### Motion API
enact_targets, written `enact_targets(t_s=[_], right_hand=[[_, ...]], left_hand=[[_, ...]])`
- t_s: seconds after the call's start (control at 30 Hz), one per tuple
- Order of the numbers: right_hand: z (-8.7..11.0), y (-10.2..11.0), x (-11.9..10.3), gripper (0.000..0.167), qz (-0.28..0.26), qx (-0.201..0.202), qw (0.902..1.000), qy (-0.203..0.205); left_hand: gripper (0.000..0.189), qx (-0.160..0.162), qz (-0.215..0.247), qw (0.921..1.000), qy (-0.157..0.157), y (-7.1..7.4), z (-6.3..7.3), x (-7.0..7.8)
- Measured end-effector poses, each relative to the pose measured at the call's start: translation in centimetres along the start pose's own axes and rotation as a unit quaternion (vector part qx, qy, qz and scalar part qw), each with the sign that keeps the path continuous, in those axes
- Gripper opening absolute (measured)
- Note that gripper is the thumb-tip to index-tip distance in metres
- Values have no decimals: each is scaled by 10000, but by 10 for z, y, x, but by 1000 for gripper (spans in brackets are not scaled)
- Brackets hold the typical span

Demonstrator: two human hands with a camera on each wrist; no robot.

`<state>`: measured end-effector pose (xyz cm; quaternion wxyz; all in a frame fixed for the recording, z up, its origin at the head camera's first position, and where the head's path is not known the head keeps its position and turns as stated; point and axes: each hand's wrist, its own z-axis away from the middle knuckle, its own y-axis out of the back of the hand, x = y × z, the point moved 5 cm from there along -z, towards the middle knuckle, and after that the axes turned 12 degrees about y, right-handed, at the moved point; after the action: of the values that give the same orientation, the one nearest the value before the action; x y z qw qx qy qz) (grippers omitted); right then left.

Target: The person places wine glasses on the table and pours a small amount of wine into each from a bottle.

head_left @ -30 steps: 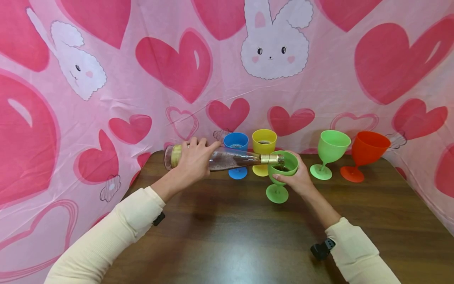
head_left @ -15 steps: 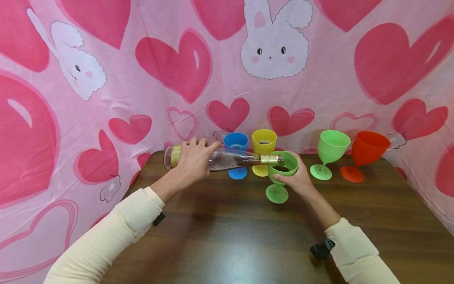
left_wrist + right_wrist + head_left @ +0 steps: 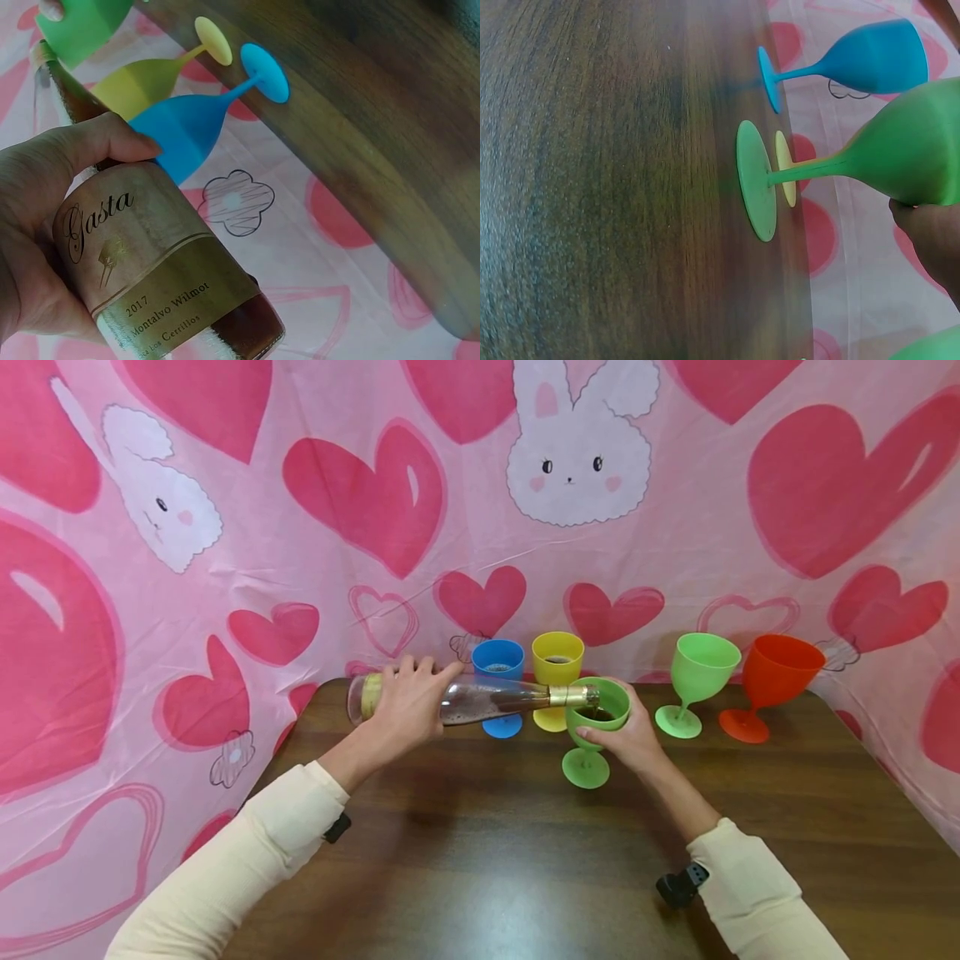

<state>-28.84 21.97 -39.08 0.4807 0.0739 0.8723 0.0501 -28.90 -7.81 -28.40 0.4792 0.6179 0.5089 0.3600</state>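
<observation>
My left hand (image 3: 408, 706) grips a clear glass wine bottle (image 3: 495, 700) around its labelled body and holds it nearly level, mouth to the right. The bottle's gold-collared neck reaches over the rim of a green goblet (image 3: 587, 735), and dark liquid runs from it into the bowl. Around that bowl my right hand (image 3: 633, 735) is wrapped, thumb at the front. In the left wrist view the bottle's label (image 3: 161, 255) faces the camera. The held goblet's foot (image 3: 756, 180) shows in the right wrist view; whether it touches the table cannot be made out.
Behind the bottle stand a blue goblet (image 3: 498, 662) and a yellow goblet (image 3: 557, 658), both with dark liquid inside. Farther right are a second green goblet (image 3: 703, 670) and a red-orange goblet (image 3: 780, 672). A pink heart-print cloth (image 3: 465, 510) hangs behind the wooden table (image 3: 480, 860).
Liquid in the held green goblet has risen a little. Both hands, the bottle and the goblet keep nearly the same places; the head view has shifted slightly.
</observation>
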Motion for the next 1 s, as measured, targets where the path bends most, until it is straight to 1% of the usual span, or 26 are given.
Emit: enact_targets(t_s=[0.1,0.2,0.37,0.57,0.73,0.8,0.87,0.93,1.0], right_hand=[[0,1,0,81,-2,19,10000,-2],[-1,1,0,81,-49,39,10000,50],[-1,2,0,80,-90,68,9999,100],[0,1,0,81,-32,85,9999,78],[0,2,0,83,-23,81,10000,-30],[0,2,1,84,-1,60,9999,-83],[0,1,1,84,-3,51,9999,-136],[0,1,2,83,30,64,9999,-149],[0,2,1,82,29,92,9999,-142]], left_hand=[[89,-41,81,10000,32,-3,0,0],[92,-154,198,9996,113,-8,1,0],[92,-312,480,9980,282,-21,2,3],[96,-588,968,9924,478,-38,7,7],[95,-676,1345,9870,565,-48,10,10],[93,-724,1605,9825,608,-51,11,10],[91,-801,1974,9749,649,-54,11,10],[87,-912,2450,9630,661,-56,12,10],[84,-1042,2936,9479,668,-58,13,9]])
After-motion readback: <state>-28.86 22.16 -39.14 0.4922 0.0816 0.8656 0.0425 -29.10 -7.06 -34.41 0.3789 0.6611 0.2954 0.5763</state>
